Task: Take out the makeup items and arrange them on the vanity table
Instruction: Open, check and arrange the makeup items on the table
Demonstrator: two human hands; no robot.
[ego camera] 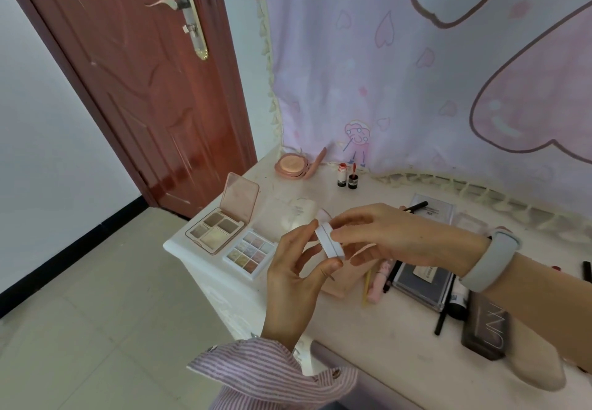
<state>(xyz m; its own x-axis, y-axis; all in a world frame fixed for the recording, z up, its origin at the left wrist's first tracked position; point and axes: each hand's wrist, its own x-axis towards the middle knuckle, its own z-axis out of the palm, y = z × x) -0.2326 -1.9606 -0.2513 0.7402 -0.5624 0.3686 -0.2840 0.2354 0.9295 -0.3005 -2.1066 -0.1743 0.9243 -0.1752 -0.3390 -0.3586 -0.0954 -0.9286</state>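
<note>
Makeup items lie spread over the white vanity table [400, 345], and one small white compact [330, 240] is held above it between both hands. The left hand [294, 278] pinches the compact from below, thumb at its near edge and fingers curled behind it. The right hand [394, 236], a pale wristband [490, 259] on its wrist, grips the far side with curled fingertips. On the table's left end sit an open pink eyeshadow palette [221, 224] and, just beside it, a white nine-pan palette [250, 254]. Farther back rests an open round blush compact [293, 166], with two small lip tint bottles [347, 177] to its right. Near the right wrist lie a dark clear-lidded case [419, 284] and a brown box [487, 329].
</note>
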